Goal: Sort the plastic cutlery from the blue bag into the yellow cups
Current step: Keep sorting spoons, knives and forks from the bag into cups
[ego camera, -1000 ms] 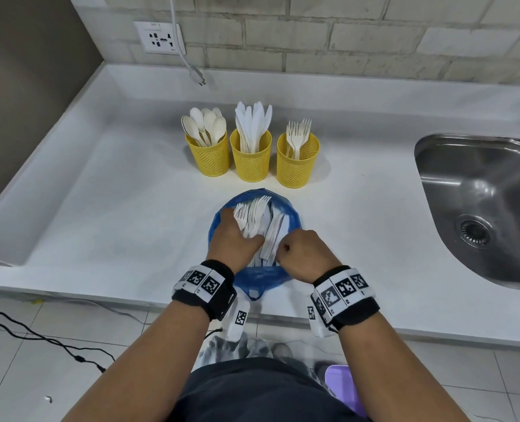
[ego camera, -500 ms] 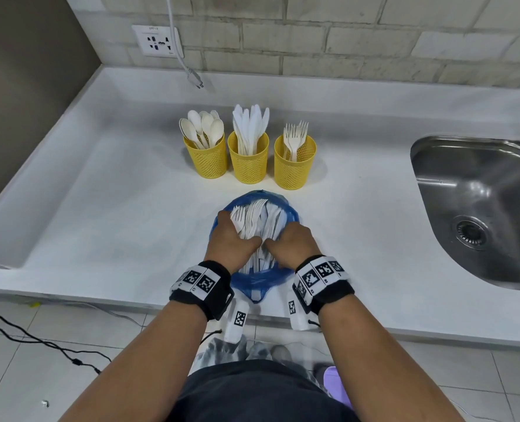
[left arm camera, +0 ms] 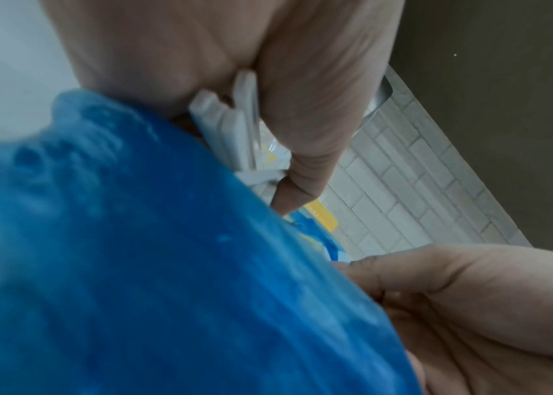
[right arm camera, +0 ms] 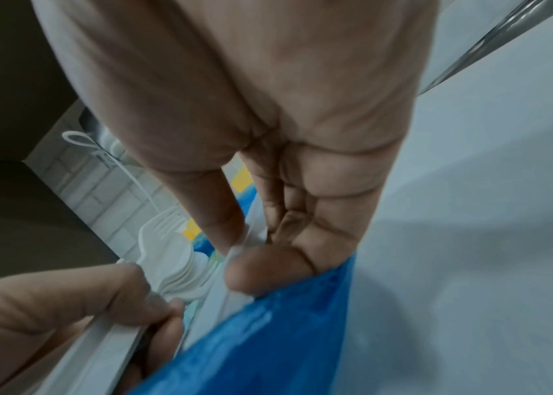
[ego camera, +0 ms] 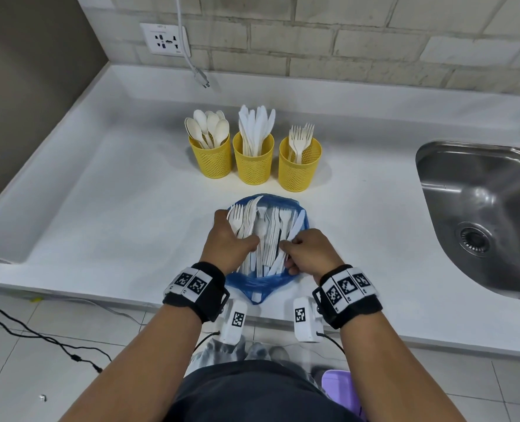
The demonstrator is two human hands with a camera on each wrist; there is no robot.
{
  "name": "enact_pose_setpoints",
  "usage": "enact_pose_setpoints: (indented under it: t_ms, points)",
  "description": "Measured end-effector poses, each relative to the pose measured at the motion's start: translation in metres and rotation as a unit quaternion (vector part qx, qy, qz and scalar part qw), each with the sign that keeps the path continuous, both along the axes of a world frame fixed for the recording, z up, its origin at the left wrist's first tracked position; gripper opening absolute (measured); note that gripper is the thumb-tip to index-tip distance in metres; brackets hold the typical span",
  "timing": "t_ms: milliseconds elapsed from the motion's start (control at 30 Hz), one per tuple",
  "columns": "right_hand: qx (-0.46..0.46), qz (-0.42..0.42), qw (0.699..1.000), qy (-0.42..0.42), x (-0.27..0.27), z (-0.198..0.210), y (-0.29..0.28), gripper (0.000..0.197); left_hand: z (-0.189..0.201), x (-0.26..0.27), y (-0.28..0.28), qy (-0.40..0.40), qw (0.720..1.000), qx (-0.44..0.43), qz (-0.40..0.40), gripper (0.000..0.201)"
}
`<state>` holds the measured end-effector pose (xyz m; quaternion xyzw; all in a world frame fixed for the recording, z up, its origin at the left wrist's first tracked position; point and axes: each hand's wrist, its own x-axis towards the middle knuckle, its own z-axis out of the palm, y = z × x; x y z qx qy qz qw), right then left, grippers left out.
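The blue bag (ego camera: 254, 287) lies open on the counter near its front edge, with white plastic cutlery (ego camera: 268, 236) fanned out on it. My left hand (ego camera: 237, 228) grips a bundle of forks (ego camera: 237, 216) at the pile's left side; the left wrist view shows their handles (left arm camera: 234, 125) in its grasp. My right hand (ego camera: 289, 243) pinches a thin white piece (right arm camera: 246, 237), apparently a knife, between thumb and finger at the pile's right side. Behind the bag stand three yellow cups: spoons (ego camera: 211, 161), knives (ego camera: 252, 167), forks (ego camera: 298, 173).
A steel sink (ego camera: 481, 214) is set into the white counter (ego camera: 115, 208) on the right. A wall socket (ego camera: 164, 39) with a hanging white cable (ego camera: 191, 65) is behind the cups. Black cables lie on the tiled floor at the left.
My right hand has shifted a little to the right, away from the left hand, and the cutlery lies more fanned out. The left hand still grips the forks.
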<state>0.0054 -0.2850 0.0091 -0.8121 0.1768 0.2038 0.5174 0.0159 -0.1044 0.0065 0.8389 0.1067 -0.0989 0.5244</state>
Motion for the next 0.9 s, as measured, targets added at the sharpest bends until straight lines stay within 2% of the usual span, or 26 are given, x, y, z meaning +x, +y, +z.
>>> enact_pose_setpoints:
  t_ms: [133, 200, 400, 500, 600, 700, 767, 900]
  points:
    - [-0.01, -0.018, 0.999, -0.047, -0.003, -0.001, 0.0, 0.028, 0.002, 0.001, 0.0, 0.001, 1.0, -0.02, 0.01, 0.055]
    - [-0.034, -0.006, 0.997, -0.067, -0.002, -0.003, 0.0, 0.018, 0.002, 0.002, -0.001, -0.002, 1.0, -0.03, 0.009, 0.054]
    - [-0.011, 0.002, 0.998, -0.063, 0.002, 0.0, 0.0, 0.009, 0.005, 0.002, -0.005, -0.022, 0.999, -0.039, 0.005, 0.061]
    - [-0.036, 0.012, 0.996, -0.082, 0.002, 0.004, 0.001, 0.007, 0.006, 0.0, -0.007, -0.028, 0.998, -0.055, 0.0, 0.062]
    - [-0.088, 0.049, 0.988, -0.116, 0.002, 0.009, 0.001, 0.028, 0.006, 0.001, -0.006, -0.027, 0.997, -0.066, 0.004, 0.056]
    - [-0.084, 0.074, 0.982, -0.153, 0.006, 0.014, 0.002, 0.012, 0.004, 0.003, -0.004, -0.013, 0.997, -0.081, 0.001, 0.039]
    - [-0.07, 0.078, 0.981, -0.162, 0.009, 0.015, 0.004, 0.009, 0.005, 0.002, -0.005, -0.008, 0.993, -0.117, -0.007, 0.028]
    - [-0.015, 0.055, 0.985, -0.162, 0.017, 0.013, 0.009, 0.02, 0.009, -0.001, -0.01, -0.002, 0.98, -0.197, -0.025, 0.036]
